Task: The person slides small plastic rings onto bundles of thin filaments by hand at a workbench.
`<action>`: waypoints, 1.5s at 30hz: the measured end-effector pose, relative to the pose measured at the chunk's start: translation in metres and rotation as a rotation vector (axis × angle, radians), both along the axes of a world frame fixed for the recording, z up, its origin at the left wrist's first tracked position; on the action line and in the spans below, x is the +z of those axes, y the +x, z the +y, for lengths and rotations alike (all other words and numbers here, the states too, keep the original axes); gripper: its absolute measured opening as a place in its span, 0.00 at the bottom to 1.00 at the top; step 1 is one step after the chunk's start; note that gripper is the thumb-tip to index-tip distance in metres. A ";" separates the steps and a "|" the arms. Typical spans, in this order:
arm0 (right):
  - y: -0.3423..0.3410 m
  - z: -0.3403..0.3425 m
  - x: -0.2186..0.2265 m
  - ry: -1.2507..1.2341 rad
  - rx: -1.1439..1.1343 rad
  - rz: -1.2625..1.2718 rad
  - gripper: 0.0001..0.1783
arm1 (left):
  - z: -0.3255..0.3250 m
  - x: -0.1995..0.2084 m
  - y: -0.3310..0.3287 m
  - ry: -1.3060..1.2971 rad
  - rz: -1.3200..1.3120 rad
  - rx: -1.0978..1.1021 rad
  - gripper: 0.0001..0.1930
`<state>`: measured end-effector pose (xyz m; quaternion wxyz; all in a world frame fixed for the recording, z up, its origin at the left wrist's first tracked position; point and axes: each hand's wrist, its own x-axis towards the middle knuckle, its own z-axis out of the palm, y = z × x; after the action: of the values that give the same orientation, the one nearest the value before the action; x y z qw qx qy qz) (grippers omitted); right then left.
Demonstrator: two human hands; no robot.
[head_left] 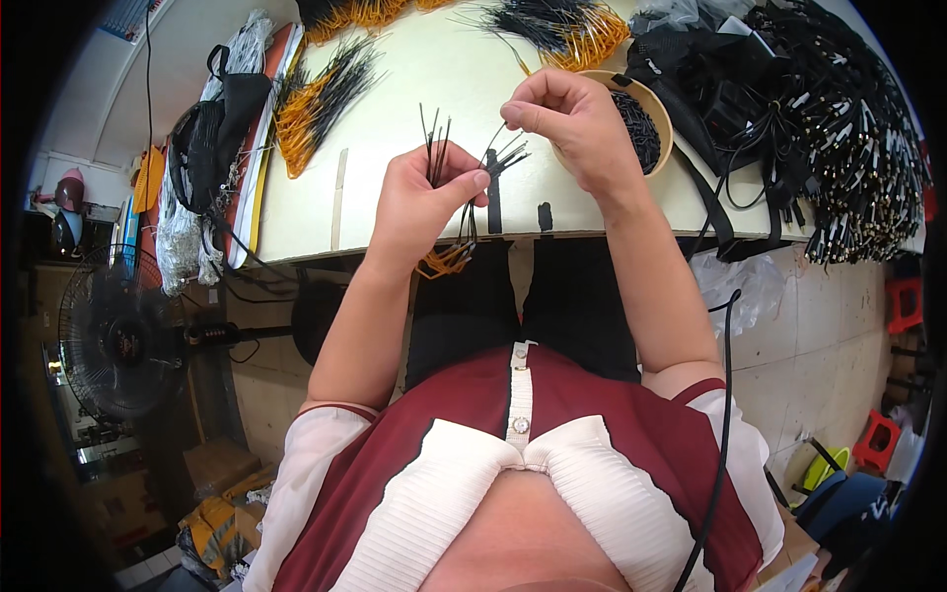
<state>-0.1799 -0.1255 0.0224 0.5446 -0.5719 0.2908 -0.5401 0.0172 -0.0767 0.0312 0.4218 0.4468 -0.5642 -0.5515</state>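
Note:
My left hand (422, 200) grips a small bunch of thin black wires (435, 148) whose tips stick up above the fist, while their yellow ends (446, 260) hang out below it. My right hand (569, 116) pinches the end of one thin wire (505, 155) between thumb and forefinger, just right of the bunch. Both hands are held over the front edge of a pale worktable (414, 69). Behind my right hand stands a round tan bowl (656, 116) filled with small black pieces.
Bundles of black and yellow wires (316, 104) lie at the table's left and back. A heap of black cables (848, 128) covers the right side. A black floor fan (118, 335) stands at the left. Red stools (876, 439) sit on the tiled floor at right.

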 end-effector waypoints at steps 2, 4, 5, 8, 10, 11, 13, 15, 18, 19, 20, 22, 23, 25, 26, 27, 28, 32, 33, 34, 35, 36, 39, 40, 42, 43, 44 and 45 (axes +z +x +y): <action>-0.001 0.000 0.003 0.007 0.023 0.032 0.06 | 0.000 0.000 -0.002 -0.014 -0.040 0.028 0.04; -0.002 0.001 0.005 0.014 0.036 0.084 0.06 | 0.000 0.002 -0.003 -0.016 -0.079 0.048 0.04; -0.002 0.000 0.005 0.014 0.037 0.083 0.06 | 0.000 0.002 -0.003 -0.016 -0.080 0.049 0.04; -0.003 -0.003 0.006 -0.020 0.091 0.129 0.06 | -0.001 0.004 -0.004 -0.034 -0.123 0.047 0.04; 0.000 -0.003 0.009 0.084 0.251 0.165 0.06 | -0.001 0.008 -0.006 -0.056 -0.119 0.056 0.04; 0.001 -0.003 0.011 0.082 0.252 0.165 0.06 | -0.001 0.009 -0.007 -0.057 -0.120 0.057 0.04; 0.005 -0.003 0.013 0.073 0.338 0.196 0.05 | -0.002 0.011 -0.008 -0.074 -0.117 0.040 0.05; 0.006 -0.003 0.014 0.048 0.344 0.204 0.05 | 0.000 0.011 -0.008 -0.072 -0.077 0.055 0.05; 0.008 0.000 0.020 -0.009 0.334 0.277 0.07 | 0.001 0.013 -0.006 -0.082 0.021 0.106 0.05; 0.013 0.003 0.019 -0.025 0.092 0.179 0.10 | 0.000 0.013 -0.004 -0.093 0.079 0.142 0.05; 0.017 0.005 0.019 -0.040 -0.148 0.076 0.12 | -0.002 0.012 -0.001 -0.095 0.099 0.170 0.05; 0.002 0.011 0.018 0.082 -0.054 -0.009 0.16 | -0.004 0.013 0.006 -0.071 0.145 0.156 0.05; -0.001 0.015 0.016 0.127 0.029 0.001 0.16 | -0.004 0.013 0.009 -0.038 0.192 0.136 0.05; 0.009 0.017 0.012 0.189 0.127 -0.042 0.16 | -0.003 0.014 0.007 -0.039 0.177 0.135 0.05; 0.015 0.018 0.014 0.168 0.146 -0.097 0.14 | -0.002 0.015 0.005 -0.043 0.143 0.088 0.05; 0.019 0.017 0.012 0.173 0.143 -0.098 0.14 | 0.000 0.016 0.003 -0.047 0.109 0.040 0.05; 0.022 0.013 0.009 0.146 0.156 -0.107 0.12 | 0.000 0.012 0.002 -0.042 0.136 0.025 0.05; 0.026 0.007 0.003 0.099 0.142 -0.123 0.08 | 0.001 0.014 0.001 -0.105 0.077 0.044 0.05; 0.025 0.007 0.002 0.095 0.144 -0.113 0.08 | 0.002 0.018 -0.001 -0.063 0.052 0.050 0.06; 0.026 0.008 0.002 0.098 0.148 -0.112 0.08 | 0.003 0.020 -0.002 -0.020 0.026 0.058 0.07; 0.028 0.009 0.002 0.079 0.141 -0.098 0.07 | 0.003 0.017 -0.002 -0.018 0.026 0.061 0.07; 0.029 0.010 0.002 0.059 0.133 -0.083 0.07 | 0.002 0.014 -0.003 -0.041 0.007 0.066 0.07; 0.029 0.011 0.000 0.012 0.102 -0.092 0.06 | -0.002 0.013 -0.003 -0.056 -0.059 0.039 0.07; 0.028 0.010 -0.001 0.013 0.101 -0.092 0.06 | -0.003 0.015 -0.001 -0.052 -0.108 0.012 0.07; 0.024 0.007 -0.004 0.019 0.037 -0.158 0.05 | -0.006 0.009 0.005 -0.068 -0.191 -0.043 0.08; 0.021 0.006 -0.003 0.020 0.035 -0.158 0.05 | -0.006 0.010 0.005 -0.083 -0.274 -0.097 0.08; 0.017 0.004 0.000 0.050 -0.019 -0.227 0.05 | -0.004 0.011 0.007 -0.009 -0.318 -0.093 0.09; 0.014 0.002 0.001 0.081 -0.073 -0.297 0.04 | -0.003 0.014 0.006 -0.008 -0.317 -0.094 0.09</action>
<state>-0.1656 -0.1235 0.0237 0.5842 -0.4523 0.2493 -0.6261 0.0235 -0.0797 0.0450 0.3029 0.4996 -0.6462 -0.4910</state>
